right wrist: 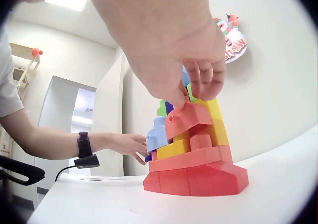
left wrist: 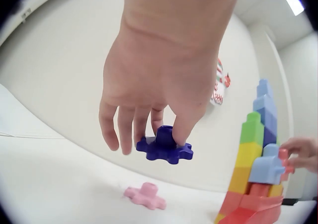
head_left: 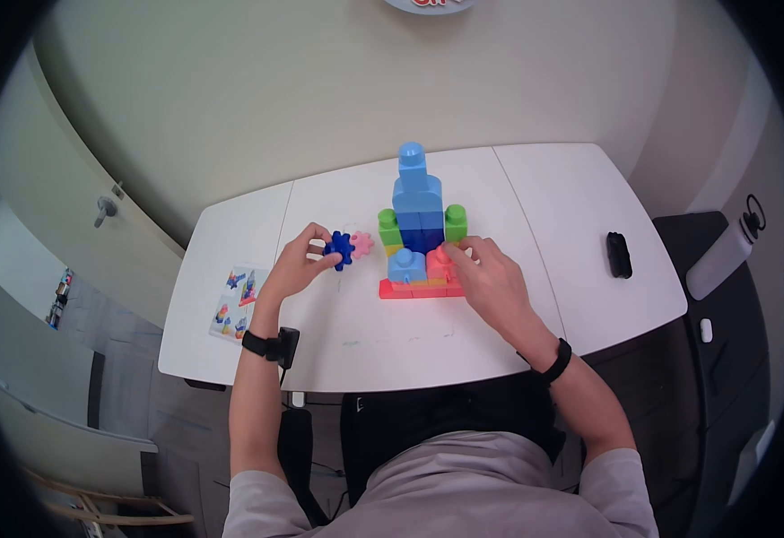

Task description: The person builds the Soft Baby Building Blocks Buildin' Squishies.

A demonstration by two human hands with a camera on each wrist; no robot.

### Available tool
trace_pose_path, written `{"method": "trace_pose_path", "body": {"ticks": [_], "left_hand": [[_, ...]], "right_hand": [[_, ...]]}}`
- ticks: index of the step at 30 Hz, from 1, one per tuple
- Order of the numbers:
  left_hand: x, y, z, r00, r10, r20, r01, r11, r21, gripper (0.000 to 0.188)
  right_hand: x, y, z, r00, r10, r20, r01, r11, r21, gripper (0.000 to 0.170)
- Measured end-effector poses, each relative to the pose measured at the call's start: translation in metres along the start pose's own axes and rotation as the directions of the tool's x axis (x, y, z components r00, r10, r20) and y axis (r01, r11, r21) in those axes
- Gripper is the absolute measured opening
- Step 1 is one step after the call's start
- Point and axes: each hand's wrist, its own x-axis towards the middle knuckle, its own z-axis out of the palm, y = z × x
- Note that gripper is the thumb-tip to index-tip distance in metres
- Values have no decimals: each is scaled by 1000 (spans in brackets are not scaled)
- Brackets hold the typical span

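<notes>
My left hand (head_left: 297,266) pinches a dark blue gear (head_left: 341,252) between thumb and fingers; in the left wrist view the gear (left wrist: 165,147) hangs above the table. A pink gear (left wrist: 145,196) lies on the tabletop below it. My right hand (head_left: 497,282) holds a coral block (right wrist: 188,120) with thumb and fingertips at the front right of a block tower (head_left: 419,202). That block is tilted over a coral stud (right wrist: 200,141) in the right wrist view. Beside it sits a light blue block (head_left: 405,266), above the red base (right wrist: 213,181).
A picture sheet (head_left: 238,300) lies at the left of the white table (head_left: 392,359). A black case (head_left: 619,255) is at the table's right. Beyond the right edge, a bottle (head_left: 724,260) and a small white object (head_left: 706,331) rest on a dark surface.
</notes>
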Motion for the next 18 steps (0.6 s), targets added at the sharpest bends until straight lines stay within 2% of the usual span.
{"method": "trace_pose_path", "body": {"ticks": [2,3,5,7,9,10,12,13,14,15,16,17,18], "left_hand": [[-13,12,-2,992,53,117,-30,982,-186,32],[-18,17,1,992,53,117,-30,982,-184,32],[-29,27,9,975,112,193,-43,944,-328,30],[-38,38,19,970,131,206,-62,948,-312,31],[-45,50,31,934,215,286,-141,956,-259,36],[-47,53,37,934,216,285,-142,956,-258,36],[-49,58,49,915,289,284,-237,950,-202,40],[-50,64,53,915,289,281,-238,950,-202,40],[-52,72,57,938,251,238,-228,966,-120,42],[-53,77,61,958,214,190,-211,977,-37,44],[-51,73,67,970,195,148,-191,981,-44,50],[-50,70,71,970,195,145,-191,981,-44,50],[-49,68,73,971,184,150,-180,983,-40,51]], "right_hand": [[-2,1,3,1000,-1,11,2,1000,-27,36],[-3,1,5,1000,2,13,-1,1000,-31,36],[-3,1,6,1000,3,14,-3,999,-36,35],[-2,1,5,1000,13,14,-13,1000,-14,35],[-1,2,2,1000,25,3,-26,999,37,34],[0,2,0,999,40,-4,-39,995,87,34],[3,4,-5,995,89,-42,-83,989,125,37],[5,5,-6,987,139,-77,-125,979,164,41],[6,8,-6,988,136,-77,-122,979,164,41],[7,12,-4,978,184,-94,-160,962,222,49],[6,15,-1,966,234,-108,-196,940,280,57],[4,17,2,967,231,-108,-193,940,281,57],[2,19,7,954,299,-4,-277,887,369,68]]}}
